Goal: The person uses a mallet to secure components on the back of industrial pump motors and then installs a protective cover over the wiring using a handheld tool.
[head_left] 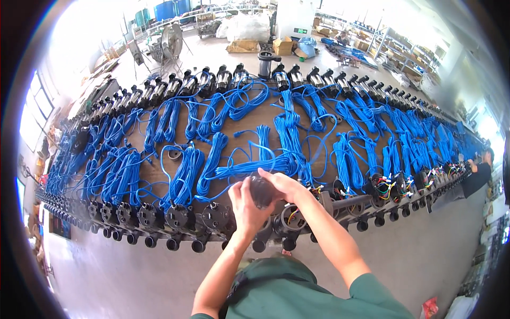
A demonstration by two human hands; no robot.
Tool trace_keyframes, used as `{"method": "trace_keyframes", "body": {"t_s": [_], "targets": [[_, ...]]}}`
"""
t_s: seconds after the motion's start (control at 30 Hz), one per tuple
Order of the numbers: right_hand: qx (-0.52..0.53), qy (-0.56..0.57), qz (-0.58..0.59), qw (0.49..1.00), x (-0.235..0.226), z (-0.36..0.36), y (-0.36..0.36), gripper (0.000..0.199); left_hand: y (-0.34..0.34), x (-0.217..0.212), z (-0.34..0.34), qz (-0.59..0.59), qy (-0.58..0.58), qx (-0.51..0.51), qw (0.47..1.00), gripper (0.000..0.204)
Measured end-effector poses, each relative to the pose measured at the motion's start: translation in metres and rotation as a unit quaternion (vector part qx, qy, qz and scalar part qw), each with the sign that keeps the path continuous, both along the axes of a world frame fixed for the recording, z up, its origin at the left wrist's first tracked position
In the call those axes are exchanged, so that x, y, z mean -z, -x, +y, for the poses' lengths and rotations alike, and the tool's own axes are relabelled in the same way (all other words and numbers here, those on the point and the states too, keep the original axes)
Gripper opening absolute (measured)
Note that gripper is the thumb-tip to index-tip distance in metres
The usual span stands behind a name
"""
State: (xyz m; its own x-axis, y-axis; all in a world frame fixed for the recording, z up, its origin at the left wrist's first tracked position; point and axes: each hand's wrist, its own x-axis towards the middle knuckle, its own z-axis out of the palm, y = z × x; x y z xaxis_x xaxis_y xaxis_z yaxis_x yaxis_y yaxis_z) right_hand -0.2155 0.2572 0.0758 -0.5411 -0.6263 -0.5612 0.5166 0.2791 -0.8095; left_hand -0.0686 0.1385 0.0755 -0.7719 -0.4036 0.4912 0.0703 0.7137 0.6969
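Above the near edge of the workbench I hold a black round cap-like part [261,192] between both hands. My left hand [245,208] is wrapped round its left side. Gripping it from the right and above is my right hand [286,186]. The part's underside is hidden by my fingers. A blue cable bundle [252,167] lies just beyond. Below my right wrist sits an uncovered pump end [292,218] with yellow wires showing. To the left of my hands, a closed black pump end [217,216] faces me.
Coiled blue cables [186,173] cover much of the brown bench [247,139]. Steel-bodied pumps [207,81] line its far side. More uncovered pump ends with coloured wires [383,187] run rightward, where another person [476,173] stands. Behind are a floor fan [171,42] and cartons [283,46].
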Motion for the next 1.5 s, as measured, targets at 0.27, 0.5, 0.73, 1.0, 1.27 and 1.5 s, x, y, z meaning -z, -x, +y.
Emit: {"method": "trace_keyframes", "body": {"t_s": [0.27, 0.5, 0.73, 1.0, 1.27, 1.5], "targets": [[-0.002, 0.273, -0.118, 0.955, 0.033, 0.025, 0.017, 0.033, -0.049, 0.018, -0.035, -0.135, -0.431, 0.100, 0.886, 0.045], [-0.068, 0.261, -0.087, 0.959, 0.006, 0.022, 0.007, 0.042, -0.015, 0.020, -0.056, -0.333, -0.540, 0.350, 0.689, 0.048], [-0.062, 0.045, 0.017, 0.997, 0.015, 0.022, 0.007, 0.038, -0.027, 0.025, -0.030, -0.263, -0.431, 0.232, 0.831, 0.028], [-0.072, -0.007, 0.300, 0.951, 0.006, 0.013, -0.022, 0.038, -0.037, 0.049, -0.011, -0.106, -0.035, 0.005, 0.994, 0.028], [-0.094, -0.087, 0.415, 0.901, 0.027, 0.017, -0.020, 0.030, -0.032, 0.083, -0.001, -0.159, 0.019, -0.008, 0.987, 0.043], [-0.101, -0.059, 0.417, 0.902, 0.029, 0.021, -0.036, 0.031, -0.079, 0.093, 0.001, -0.069, -0.116, 0.031, 0.990, 0.057]]}}
